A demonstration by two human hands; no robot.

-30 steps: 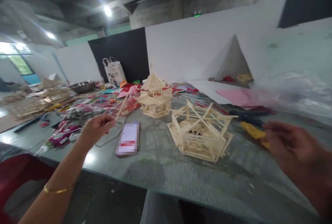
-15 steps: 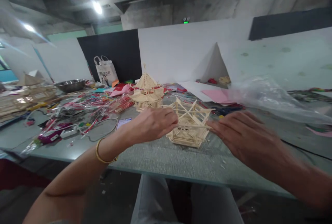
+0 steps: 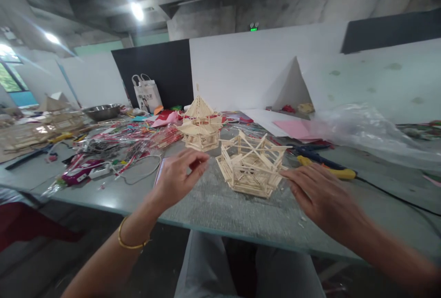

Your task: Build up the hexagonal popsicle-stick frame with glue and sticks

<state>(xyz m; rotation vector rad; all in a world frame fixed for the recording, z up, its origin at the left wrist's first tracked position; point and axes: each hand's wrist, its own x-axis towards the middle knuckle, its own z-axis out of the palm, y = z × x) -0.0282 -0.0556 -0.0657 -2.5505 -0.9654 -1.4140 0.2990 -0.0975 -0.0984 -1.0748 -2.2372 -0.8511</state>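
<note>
A hexagonal frame of thin wooden sticks (image 3: 253,164) stands on the table in front of me, crossed sticks over its open top. My right hand (image 3: 320,190) is at its right front corner, thumb and fingertips pinched on the end of a thin stick (image 3: 258,169) that runs along the frame's front. Left of the frame, my left hand (image 3: 181,174) hovers apart from it, fingers loosely curled and thumb separate, with nothing visible in it. Behind stands a stick-built pavilion (image 3: 200,125) with a pointed roof.
A yellow and dark blue glue gun (image 3: 330,170) with a black cord lies beyond my right hand. Clear plastic sheeting (image 3: 368,132) is at right. Plastic-wrapped bundles (image 3: 117,139), a purple power strip (image 3: 81,171) and a metal bowl (image 3: 102,112) are at left.
My left hand has let go of the front stick and moved left and down, away from the frame. My right hand stays at the right corner; the glue gun now shows behind it.
</note>
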